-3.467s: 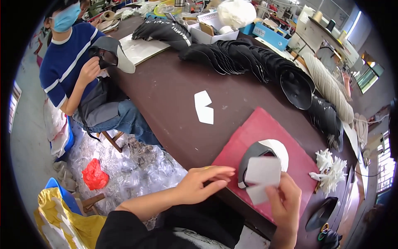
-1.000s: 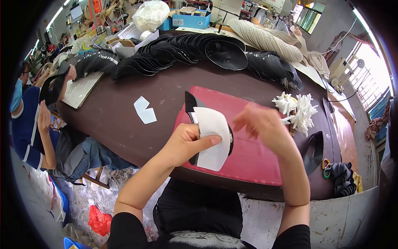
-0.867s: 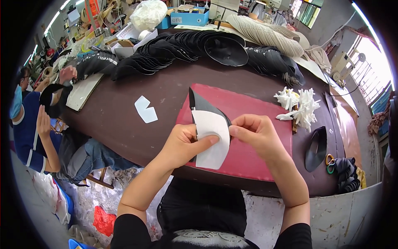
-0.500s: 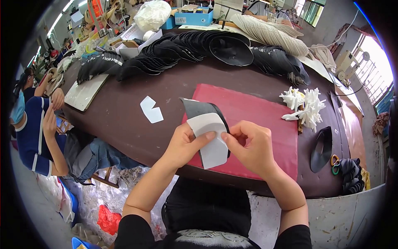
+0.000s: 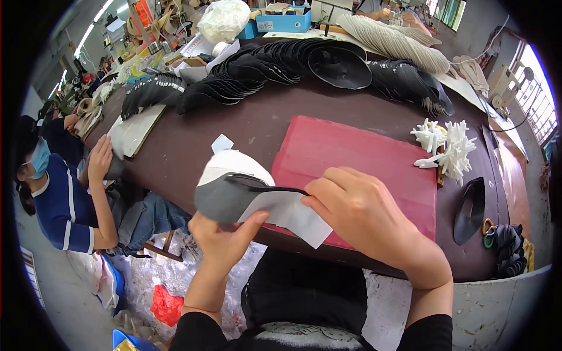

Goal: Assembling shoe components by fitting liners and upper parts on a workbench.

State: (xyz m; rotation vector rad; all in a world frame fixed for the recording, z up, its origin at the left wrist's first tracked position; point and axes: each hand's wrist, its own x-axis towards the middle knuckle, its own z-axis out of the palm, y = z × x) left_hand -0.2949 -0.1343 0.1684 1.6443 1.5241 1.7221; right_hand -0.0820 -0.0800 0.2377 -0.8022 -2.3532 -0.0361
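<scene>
A black shoe upper (image 5: 219, 197) with a white inner side is held over the near edge of the table. My left hand (image 5: 219, 240) grips its left part from below, the thumb on the front and the fingers partly hidden behind it. At the right end, my right hand (image 5: 366, 210) pinches its dark edge between thumb and fingers. A smooth white backing piece (image 5: 293, 217) lies along the upper and hangs down between my hands. Just beyond the upper, a white cut piece (image 5: 222, 143) on the table is partly covered.
A red mat (image 5: 363, 146) lies on the brown table. Black uppers (image 5: 252, 73) are stacked in an arc behind it. White finger-like pieces (image 5: 453, 153), a black piece (image 5: 470, 212) and scissors (image 5: 488, 233) are at the right. A co-worker (image 5: 70, 199) sits at the left.
The upper has turned from upright to sideways and opened out, showing its white inner side. My left hand has moved left and down; my right hand now holds its right end.
</scene>
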